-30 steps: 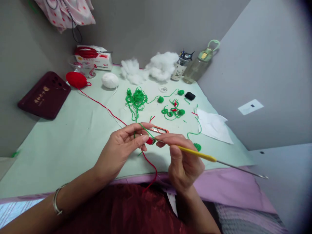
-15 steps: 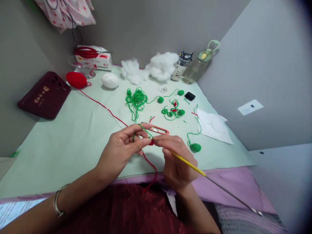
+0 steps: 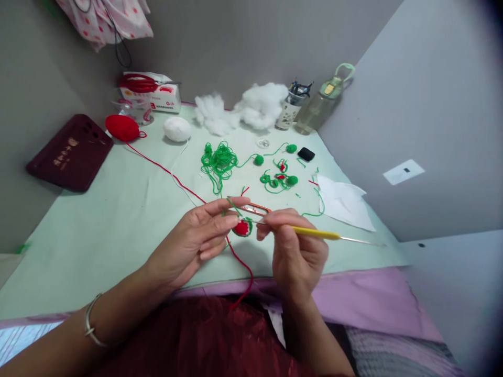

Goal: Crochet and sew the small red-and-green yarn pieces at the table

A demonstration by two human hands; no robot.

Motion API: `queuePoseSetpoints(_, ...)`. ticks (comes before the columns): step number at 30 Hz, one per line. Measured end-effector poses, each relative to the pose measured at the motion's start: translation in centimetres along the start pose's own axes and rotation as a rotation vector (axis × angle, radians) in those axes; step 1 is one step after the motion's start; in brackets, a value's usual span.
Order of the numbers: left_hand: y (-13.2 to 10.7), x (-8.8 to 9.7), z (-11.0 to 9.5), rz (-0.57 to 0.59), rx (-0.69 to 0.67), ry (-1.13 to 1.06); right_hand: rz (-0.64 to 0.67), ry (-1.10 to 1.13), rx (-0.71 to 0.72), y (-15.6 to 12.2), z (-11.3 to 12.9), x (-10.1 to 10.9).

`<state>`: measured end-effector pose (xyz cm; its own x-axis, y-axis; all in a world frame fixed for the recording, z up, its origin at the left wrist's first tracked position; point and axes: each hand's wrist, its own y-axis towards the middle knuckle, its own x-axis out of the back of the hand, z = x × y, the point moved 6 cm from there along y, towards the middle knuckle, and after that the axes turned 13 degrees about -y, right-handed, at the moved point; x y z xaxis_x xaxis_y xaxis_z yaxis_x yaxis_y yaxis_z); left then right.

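Note:
Between the thumb and fingers of my left hand (image 3: 194,233) is a small crochet piece (image 3: 242,228), red in the middle with a whitish ring and a green edge. Green yarn (image 3: 234,207) runs over the raised left index finger to the piece. My right hand (image 3: 301,248) grips a crochet hook (image 3: 316,232) by its yellow handle. Its thin front end reaches the piece's upper edge; the exact tip is hard to make out. A red yarn strand (image 3: 244,262) hangs below the piece. Orange-handled snips (image 3: 256,208) lie just behind the hands.
Farther back are a green yarn tangle (image 3: 220,161), small green crocheted balls (image 3: 258,160), a red yarn ball (image 3: 122,128) and a white one (image 3: 177,129). White stuffing (image 3: 261,107), a pen cup (image 3: 288,112) and a bottle (image 3: 318,107) line the wall. White paper (image 3: 346,204) lies right.
My right hand has turned, swinging the hook's rear end up from low right to nearly level. My right fingers have drawn back from the crochet piece, so its red face and green edge now show.

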<state>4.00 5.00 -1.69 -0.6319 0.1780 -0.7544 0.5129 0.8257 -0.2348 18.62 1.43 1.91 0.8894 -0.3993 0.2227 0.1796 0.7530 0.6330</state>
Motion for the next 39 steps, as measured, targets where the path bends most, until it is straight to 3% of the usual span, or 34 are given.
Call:
queuePoseSetpoints(3, -0.1, 0.0, 0.2, -0.012, -0.051, 0.071, 0.059, -0.036, -0.001, 0.2, 0.0, -0.6)
queuePoseSetpoints(6, -0.2, 0.1, 0.3, -0.052, -0.118, 0.105, 0.058, -0.175, 0.118, -0.5, 0.4, -1.1)
queuePoseSetpoints(10, 0.1, 0.0, 0.9, -0.033, -0.016, -0.021, 0.029, -0.397, 0.304, -1.4, 1.3, -1.3)
queuePoseSetpoints(13, 0.4, 0.3, 0.9, -0.036, 0.053, -0.105, -0.038, -0.240, 0.155, -0.7, 0.6, -0.2)
queuePoseSetpoints(16, 0.5, 0.6, 0.5, -0.051, 0.003, -0.067, -0.044, 0.015, -0.044, 0.0, -0.4, 0.1)
queuePoseSetpoints(20, 0.3, 0.5, 0.3, -0.046, -0.082, 0.062, 0.083, 0.081, -0.116, 0.1, -0.9, -0.8)
queuePoseSetpoints(27, 0.0, 0.4, 0.3, -0.052, -0.084, 0.128, 0.098, 0.317, -0.285, -0.4, -2.3, -0.8)
queuePoseSetpoints(32, -0.1, 0.5, 0.0, -0.089, -0.112, 0.180, 0.081, 0.159, -0.178, -0.2, -0.9, -0.3)
queuePoseSetpoints(39, -0.3, 1.0, -0.2, -0.085, -0.225, 0.292, 0.095, -0.166, 0.195, -0.9, 1.7, -0.3)
